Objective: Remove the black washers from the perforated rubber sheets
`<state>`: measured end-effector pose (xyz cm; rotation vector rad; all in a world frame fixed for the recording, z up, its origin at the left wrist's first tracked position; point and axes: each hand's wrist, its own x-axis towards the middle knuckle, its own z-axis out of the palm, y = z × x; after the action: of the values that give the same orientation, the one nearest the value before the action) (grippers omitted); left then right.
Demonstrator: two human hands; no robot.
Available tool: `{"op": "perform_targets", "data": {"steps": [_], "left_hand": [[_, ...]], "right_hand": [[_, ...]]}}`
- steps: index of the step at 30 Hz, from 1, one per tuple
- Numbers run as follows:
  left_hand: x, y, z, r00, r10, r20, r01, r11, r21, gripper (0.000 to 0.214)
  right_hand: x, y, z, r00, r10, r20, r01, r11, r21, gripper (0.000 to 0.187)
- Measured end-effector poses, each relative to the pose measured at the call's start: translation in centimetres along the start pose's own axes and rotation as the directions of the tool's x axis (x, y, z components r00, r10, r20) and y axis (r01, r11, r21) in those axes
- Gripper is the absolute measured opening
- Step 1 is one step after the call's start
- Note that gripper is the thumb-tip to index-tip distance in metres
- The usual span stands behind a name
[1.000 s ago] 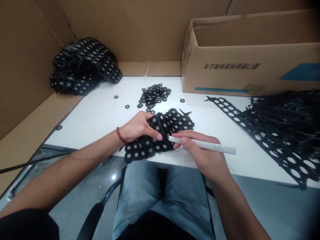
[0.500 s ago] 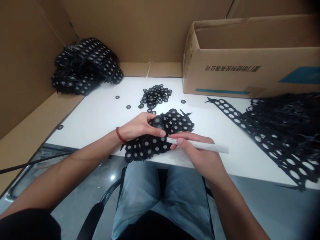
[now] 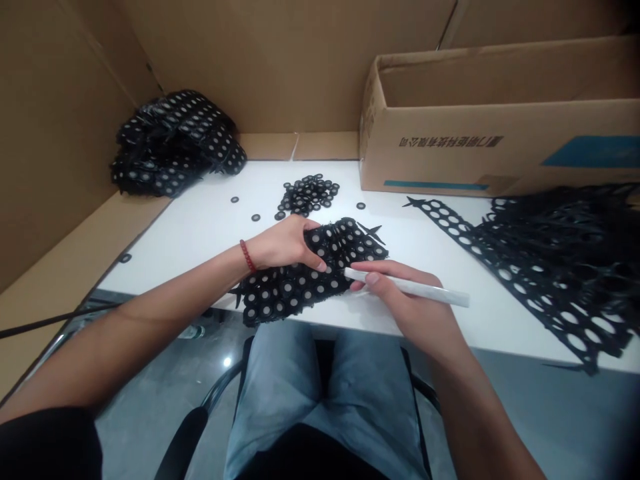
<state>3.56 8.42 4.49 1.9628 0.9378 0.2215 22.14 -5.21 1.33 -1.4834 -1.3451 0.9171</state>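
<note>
A black rubber sheet of ring-shaped pieces [image 3: 310, 290] with pale round centres lies bent over the front edge of the white table. My left hand [image 3: 295, 248] grips it from the left, thumb on top and the other fingers hidden behind or beneath. My right hand [image 3: 400, 283] is closed round a white, pen-like stick [image 3: 435, 291], whose tip points at the sheet just right of my left thumb. Behind the sheet is a heap of loose black rings [image 3: 307, 195], with a few single rings [image 3: 256, 217] scattered around.
A bundle of uncut black sheets [image 3: 177, 143] sits at the back left. On the right lie punched-out black sheets [image 3: 560, 267] full of holes. An open cardboard box [image 3: 500, 147] stands behind them on the white table [image 3: 175, 247]. Cardboard walls enclose the back and left.
My right hand and the white stick have shifted slightly right, away from my left thumb. The sheet looks flatter under my left hand. The view has moved a little.
</note>
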Motion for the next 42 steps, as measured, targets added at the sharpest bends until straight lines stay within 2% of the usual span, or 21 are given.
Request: {"op": "perform_targets", "data": {"steps": [3, 9, 17, 25, 29, 34, 39, 42], "left_hand": [[0.0, 0.1, 0.1, 0.997, 0.074, 0.009, -0.074, 0.997, 0.019, 0.035], [-0.2, 0.3, 0.4, 0.996, 0.092, 0.000, -0.092, 0.995, -0.038, 0.033], [-0.3, -0.2, 0.7, 0.998, 0.059, -0.011, -0.060, 0.982, -0.178, 0.032], [-0.6, -1.3, 2.0, 0.995, 0.020, -0.094, -0.053, 0.931, -0.361, 0.027], [-0.5, -1.5, 2.1, 0.992, 0.031, -0.123, -0.070, 0.941, -0.330, 0.026], [-0.4, -1.3, 1.3, 0.997, 0.018, -0.079, -0.037, 0.968, -0.250, 0.032], [-0.3, -0.8, 0.0, 0.993, -0.070, 0.094, 0.090, 0.970, -0.228, 0.027], [0.5, -0.5, -0.6, 0.980, -0.173, 0.096, 0.183, 0.977, -0.108, 0.030]], "right_hand": [[0.1, 0.1, 0.0, 1.000, -0.007, -0.009, 0.007, 1.000, 0.027, 0.022], [0.1, -0.1, 0.0, 1.000, 0.002, -0.024, -0.001, 0.998, 0.058, 0.023], [0.1, -0.1, 0.0, 1.000, 0.006, -0.025, -0.005, 1.000, 0.023, 0.020], [0.1, -0.3, 0.7, 1.000, 0.026, -0.012, -0.026, 0.998, -0.058, 0.017], [0.2, -0.4, 0.9, 0.999, 0.029, 0.019, -0.028, 0.997, -0.078, 0.018], [0.2, -0.6, 0.1, 0.996, 0.094, 0.003, -0.094, 0.995, 0.022, 0.022], [0.3, -0.8, -0.4, 0.988, 0.136, -0.077, -0.131, 0.989, 0.069, 0.024], [0.3, -0.8, -0.4, 0.988, 0.134, -0.072, -0.130, 0.990, 0.051, 0.022]]}}
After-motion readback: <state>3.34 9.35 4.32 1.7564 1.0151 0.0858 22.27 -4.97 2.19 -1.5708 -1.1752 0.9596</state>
